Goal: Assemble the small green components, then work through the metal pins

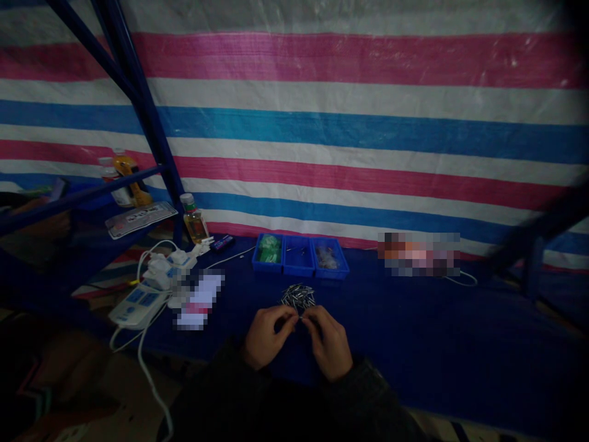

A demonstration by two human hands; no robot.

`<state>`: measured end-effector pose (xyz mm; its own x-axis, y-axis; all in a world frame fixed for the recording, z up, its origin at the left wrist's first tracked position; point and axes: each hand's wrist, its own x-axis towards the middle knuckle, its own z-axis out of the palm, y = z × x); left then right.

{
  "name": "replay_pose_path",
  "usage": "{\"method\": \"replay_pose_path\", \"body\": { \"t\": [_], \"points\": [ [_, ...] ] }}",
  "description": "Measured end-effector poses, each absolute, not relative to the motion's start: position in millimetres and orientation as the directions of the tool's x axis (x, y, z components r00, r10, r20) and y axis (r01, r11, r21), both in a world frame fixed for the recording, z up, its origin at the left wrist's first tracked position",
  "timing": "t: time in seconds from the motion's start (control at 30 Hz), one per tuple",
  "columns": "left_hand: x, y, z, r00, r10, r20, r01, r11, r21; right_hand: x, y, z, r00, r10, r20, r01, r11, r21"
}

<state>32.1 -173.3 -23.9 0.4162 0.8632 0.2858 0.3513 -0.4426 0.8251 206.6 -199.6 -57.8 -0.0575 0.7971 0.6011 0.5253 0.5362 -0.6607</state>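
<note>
Two hands, left [267, 334] and right [332, 342], on the near side of the blue three-part tray [299, 271]. Both pinched, thumb to finger, apparently on one tiny piece [300, 317] between them; too small to identify. Loose pile of metal pins [298, 296] on the bench [405, 344], between tray and hands. Tray's left compartment: green packet [270, 249]. Risks: slack pinch could drop the piece, dim light making it hard to find; a knuckle brushing the unwalled pile could scatter pins away from the tray.
</note>
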Motion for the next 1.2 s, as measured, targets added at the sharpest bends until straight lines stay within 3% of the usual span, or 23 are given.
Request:
{"method": "replay_pose_path", "body": {
  "t": [0.53, 0.97, 1.2],
  "points": [
    [32.7, -175.5, -23.9, 0.434, 0.838, 0.332, 0.400, -0.509, 0.762, 207.9, -197.4, -65.9, -0.050, 0.854, 0.518, 0.620, 0.433, -0.655],
    [30.2, -172.1, -27.7, 0.325, 0.890, 0.321, 0.416, -0.439, 0.796, 208.9, -197.2, -61.3, 0.034, 0.815, 0.578, 0.518, 0.480, -0.708],
    [31.8, -172.1, -28.5, 0.406, 0.864, 0.298, 0.393, -0.459, 0.797, 207.0, -199.9, -56.8, -0.010, 0.807, 0.590, 0.490, 0.518, -0.701]
  ]
}}
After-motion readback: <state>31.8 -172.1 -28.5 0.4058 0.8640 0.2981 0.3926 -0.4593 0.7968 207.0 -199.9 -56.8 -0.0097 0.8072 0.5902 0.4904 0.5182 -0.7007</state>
